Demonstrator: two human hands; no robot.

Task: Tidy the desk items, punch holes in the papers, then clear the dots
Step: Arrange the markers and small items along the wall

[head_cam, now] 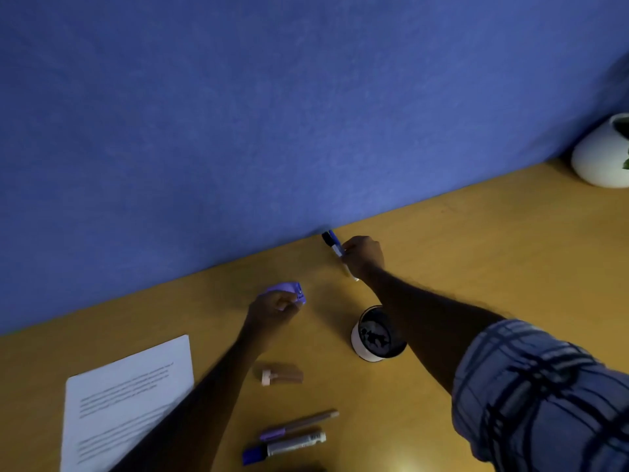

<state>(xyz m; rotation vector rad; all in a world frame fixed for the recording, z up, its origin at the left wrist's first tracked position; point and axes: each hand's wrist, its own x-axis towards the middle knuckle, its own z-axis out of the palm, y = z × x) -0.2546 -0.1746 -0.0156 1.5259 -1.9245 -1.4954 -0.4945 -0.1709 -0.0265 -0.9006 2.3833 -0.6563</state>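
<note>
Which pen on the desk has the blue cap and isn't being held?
The white-barrelled marker nearest the camera, lying loose. The pen above it has a purple grip; the right hand holds the others.

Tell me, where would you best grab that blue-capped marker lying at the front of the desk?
Take the marker by its pale barrel, from above, fingers on its two long sides. It lies flat, with a pen close behind, so a pinch near the end away from the cap looks freest.

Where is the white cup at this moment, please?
In the head view, the white cup stands upright on the desk, right of centre, just beside the right forearm and nearer the person than the right hand.
</note>
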